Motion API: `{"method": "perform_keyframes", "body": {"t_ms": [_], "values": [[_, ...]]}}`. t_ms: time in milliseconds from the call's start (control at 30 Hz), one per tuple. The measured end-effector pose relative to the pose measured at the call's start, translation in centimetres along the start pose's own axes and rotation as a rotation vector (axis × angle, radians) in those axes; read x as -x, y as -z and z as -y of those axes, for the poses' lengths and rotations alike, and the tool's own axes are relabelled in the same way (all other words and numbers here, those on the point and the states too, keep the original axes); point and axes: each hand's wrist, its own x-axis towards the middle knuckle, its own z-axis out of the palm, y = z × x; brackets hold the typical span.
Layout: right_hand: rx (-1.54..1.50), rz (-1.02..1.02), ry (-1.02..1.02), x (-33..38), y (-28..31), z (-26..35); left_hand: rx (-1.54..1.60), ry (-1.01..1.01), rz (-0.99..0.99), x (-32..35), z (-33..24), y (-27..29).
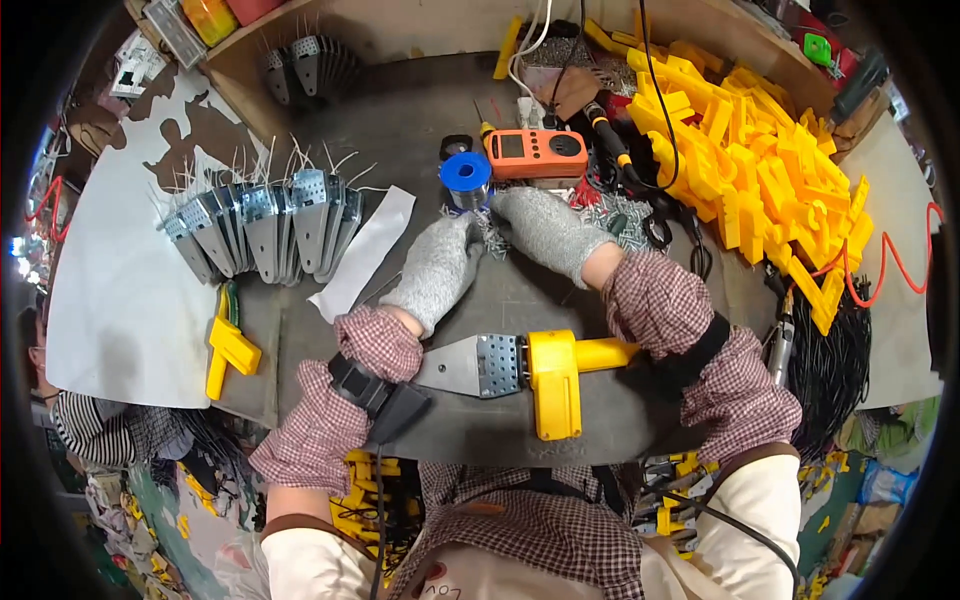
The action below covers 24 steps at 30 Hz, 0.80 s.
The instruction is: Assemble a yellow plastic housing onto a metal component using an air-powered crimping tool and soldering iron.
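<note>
Both gloved hands, left hand (437, 268) and right hand (548, 230), meet half-curled over small screws (492, 236) on the desk (400, 130); grip cannot be determined.

One orange meter (537, 154); one blue spool (466, 176); perhaps nine metal plates (262, 228); two gloved hands (437, 272).

Light: bright, even, from overhead
Shadows: soft, short on the worktop (420, 130)
Focus: centre sharp
Edges: strong fisheye bending, black vignette at the corners
Glare: mild on white sheet (120, 290)
</note>
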Motion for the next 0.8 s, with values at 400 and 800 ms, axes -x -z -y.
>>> {"method": "perform_keyframes", "body": {"t_ms": [400,800], "values": [[0.263,-0.144,0.284,2.2,3.8,-2.7,0.043,0.044,0.094,-0.8,-1.4,1.2],[-0.382,-0.249,-0.357,24.2,8.2,3.7,0.736,-0.096,0.463,0.2,-12.0,-0.2]]}}
